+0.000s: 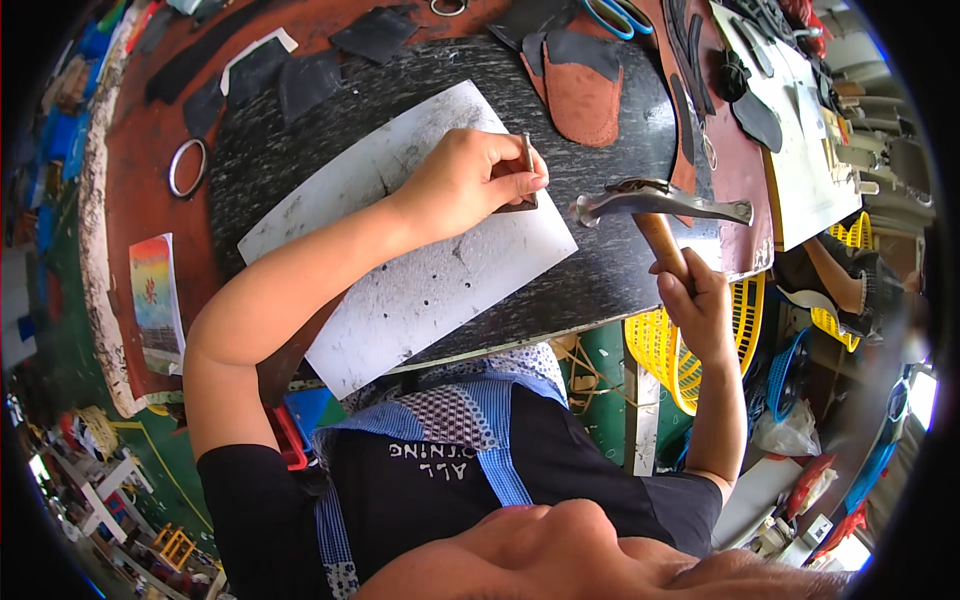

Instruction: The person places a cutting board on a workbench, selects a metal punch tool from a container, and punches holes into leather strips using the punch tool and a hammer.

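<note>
My left hand (465, 185) is closed around a thin metal punch (528, 152) and holds it upright. Beneath its tip, the edge of a dark brown strip (516, 207) shows on a scuffed white board (400, 310); my hand and forearm hide much of the strip. In my right hand (700, 305), a hammer (650, 200) is gripped by its wooden handle. Its metal head is raised to the right of the punch, apart from it, with the rounded face toward my left hand.
The board lies on a dark speckled slab (620, 260). Beyond it are brown-and-black leather pieces (585, 95), black scraps (310, 85) and blue-handled scissors (617, 15). A metal ring (188, 167) and a colourful booklet (157, 300) lie left. A yellow basket (660, 350) stands below the table's right edge.
</note>
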A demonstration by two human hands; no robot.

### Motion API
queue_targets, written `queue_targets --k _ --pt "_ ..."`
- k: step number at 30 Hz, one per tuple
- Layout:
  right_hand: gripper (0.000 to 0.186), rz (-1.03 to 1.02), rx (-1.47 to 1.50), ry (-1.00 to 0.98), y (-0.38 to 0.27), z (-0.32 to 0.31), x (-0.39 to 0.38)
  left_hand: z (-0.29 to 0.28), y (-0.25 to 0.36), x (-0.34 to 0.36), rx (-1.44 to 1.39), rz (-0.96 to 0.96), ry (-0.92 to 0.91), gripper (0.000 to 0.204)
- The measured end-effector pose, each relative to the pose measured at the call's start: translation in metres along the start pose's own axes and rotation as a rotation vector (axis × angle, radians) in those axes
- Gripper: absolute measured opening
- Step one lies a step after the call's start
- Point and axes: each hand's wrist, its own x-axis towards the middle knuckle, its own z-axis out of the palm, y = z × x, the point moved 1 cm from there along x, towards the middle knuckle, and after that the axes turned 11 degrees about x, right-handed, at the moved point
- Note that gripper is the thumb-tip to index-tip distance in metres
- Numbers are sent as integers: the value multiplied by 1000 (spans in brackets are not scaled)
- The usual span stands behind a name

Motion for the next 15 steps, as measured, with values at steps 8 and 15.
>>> queue_targets --k 8,15 --pt "30 -359 248 116 -35 -6 0 14 9 -2 787 543 190 14" --pt "37 -231 -47 74 -19 1 4 4 19 -3 570 277 69 8"
